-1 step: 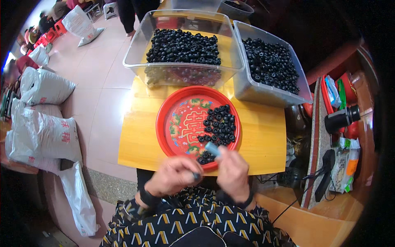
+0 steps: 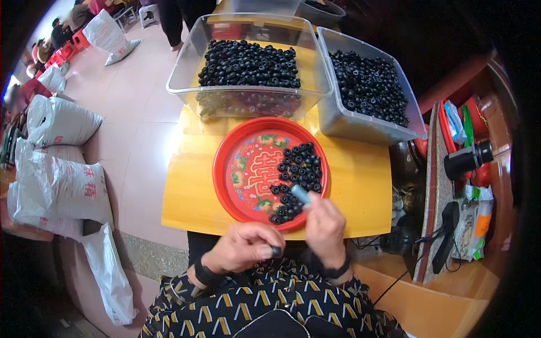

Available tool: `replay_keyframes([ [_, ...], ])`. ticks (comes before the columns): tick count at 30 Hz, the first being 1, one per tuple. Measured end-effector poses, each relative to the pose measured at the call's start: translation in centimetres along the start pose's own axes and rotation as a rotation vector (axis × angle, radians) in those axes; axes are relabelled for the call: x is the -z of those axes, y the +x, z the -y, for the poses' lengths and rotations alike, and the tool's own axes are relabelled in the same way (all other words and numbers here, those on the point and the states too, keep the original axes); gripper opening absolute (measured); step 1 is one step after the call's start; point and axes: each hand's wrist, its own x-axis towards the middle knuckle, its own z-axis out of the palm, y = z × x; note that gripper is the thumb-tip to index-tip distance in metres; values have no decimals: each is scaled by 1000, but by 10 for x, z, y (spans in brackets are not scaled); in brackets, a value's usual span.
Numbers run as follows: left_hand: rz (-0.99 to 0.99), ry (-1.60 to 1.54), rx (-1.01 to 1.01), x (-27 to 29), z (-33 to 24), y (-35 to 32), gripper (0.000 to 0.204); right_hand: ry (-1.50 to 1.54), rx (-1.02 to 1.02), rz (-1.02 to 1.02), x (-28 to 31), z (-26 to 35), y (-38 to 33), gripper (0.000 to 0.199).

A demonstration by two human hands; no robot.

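L hand [image 2: 245, 246] is nearly closed, thumb & fingers pinching a small round black piece [image 2: 275, 252] nr the tray's near edge. R hand [image 2: 328, 228] is curled tight round a short light-blue cylindrical stick [image 2: 300, 194], tip over black ring-shaped beads [image 2: 304, 167] in a round red tray [image 2: 220, 183] on the yellow wooden table [image 2: 186, 203]. Clear plastic bins [image 2: 360, 127] w/ more beads sit behind.

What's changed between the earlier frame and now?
Right hand moved slightly right and away from the body, carrying the blue-grey tool. Left hand shifted slightly toward the body with its small black piece. The gap between them widened. Nothing visibly grasped or released. Red tray and both clear bins stayed put.
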Motion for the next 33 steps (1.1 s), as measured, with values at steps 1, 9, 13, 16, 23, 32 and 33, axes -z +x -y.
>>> replay_keyframes([
  [1,-38,-55,42,-5,1,-2,12,-3,-109,-17,4,-3,1,25],
  [9,-229,-449,68,12,9,10,18,325,-226,115,3,10,-4,22],
  [13,-218,-448,91,10,9,10,18,598,-265,180,1,22,-1,21],
  [16,-263,-384,125,4,8,11,17,775,-410,271,0,28,-3,20],
  [23,-263,-324,144,3,13,10,16,1011,-498,398,0,23,-1,18],
  [32,-250,-342,183,-4,9,16,15,1053,-608,373,5,14,-7,19],
  [33,-261,-339,184,-3,9,17,15,1000,-566,348,6,12,-9,19],
])
